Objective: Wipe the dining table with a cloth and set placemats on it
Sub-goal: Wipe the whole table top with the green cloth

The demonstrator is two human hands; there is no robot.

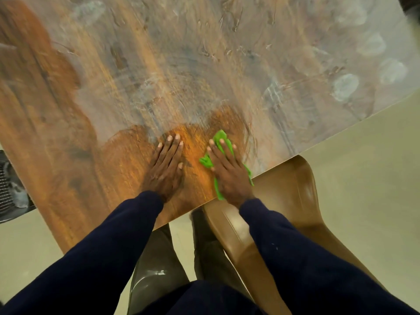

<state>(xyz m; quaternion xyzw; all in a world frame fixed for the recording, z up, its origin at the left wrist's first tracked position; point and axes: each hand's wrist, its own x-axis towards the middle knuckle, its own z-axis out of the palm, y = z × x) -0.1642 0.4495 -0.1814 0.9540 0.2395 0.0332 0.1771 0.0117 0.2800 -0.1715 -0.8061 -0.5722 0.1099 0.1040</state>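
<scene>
A wooden dining table (95, 123) fills the upper view; most of its top is hazy with whitish dust and smears, while a patch near its front edge shows clean orange-brown wood. My right hand (228, 171) lies flat on a green cloth (221, 138), pressing it onto the tabletop close to the front edge. Parts of the cloth stick out past my fingertips and beside my wrist. My left hand (167, 165) rests flat on the bare wood just left of the cloth, fingers spread, holding nothing. No placemats are in view.
A brown plastic chair (286, 201) stands tucked at the table's front edge, below my right arm. A dark grey chair (154, 269) is under the table between my arms. Beige floor (368, 173) lies to the right. A dark meshed object (10, 185) sits at the left edge.
</scene>
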